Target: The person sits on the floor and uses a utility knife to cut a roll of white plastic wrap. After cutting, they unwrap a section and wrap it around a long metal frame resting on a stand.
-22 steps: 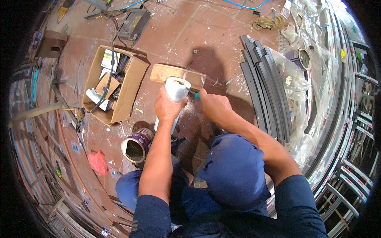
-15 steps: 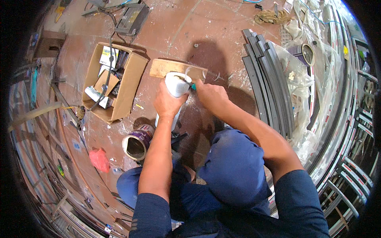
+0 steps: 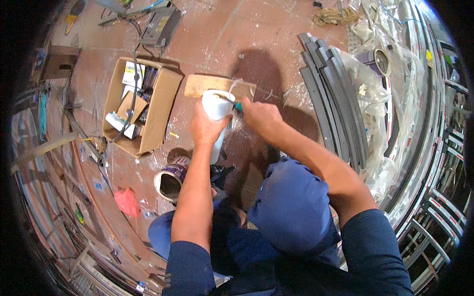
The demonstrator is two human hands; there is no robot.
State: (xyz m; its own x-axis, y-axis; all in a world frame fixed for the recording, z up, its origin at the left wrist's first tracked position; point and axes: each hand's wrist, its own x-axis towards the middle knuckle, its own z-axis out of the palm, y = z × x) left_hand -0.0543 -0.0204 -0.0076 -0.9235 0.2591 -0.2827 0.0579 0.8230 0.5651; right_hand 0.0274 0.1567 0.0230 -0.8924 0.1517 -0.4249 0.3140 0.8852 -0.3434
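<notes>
My left hand [image 3: 205, 129] is wrapped round the upper part of a white plastic pipe [image 3: 217, 108]. The pipe tilts toward me, its round open end facing up, and its lower length shows past my wrist. Close at its right rim, my right hand [image 3: 261, 117] is closed on a small tool with a teal handle [image 3: 239, 106]. A thin part of this tool reaches to the pipe's edge; its exact kind is hard to make out. Just beyond the pipe lies a wooden board [image 3: 200, 87], with pale curled strips at its right end.
A cardboard box [image 3: 163, 106] of packages stands left, with a cable over it. A purple-white paint can [image 3: 178, 170] lies by my left forearm, near a pink plastic bag [image 3: 127, 202]. Dark grey profiles [image 3: 326, 93] and clear plastic sheeting [image 3: 363, 98] lie right.
The whole picture has shifted slightly. Both hands keep nearly the same grip, and the pipe's open end shows a little rounder and lower.
</notes>
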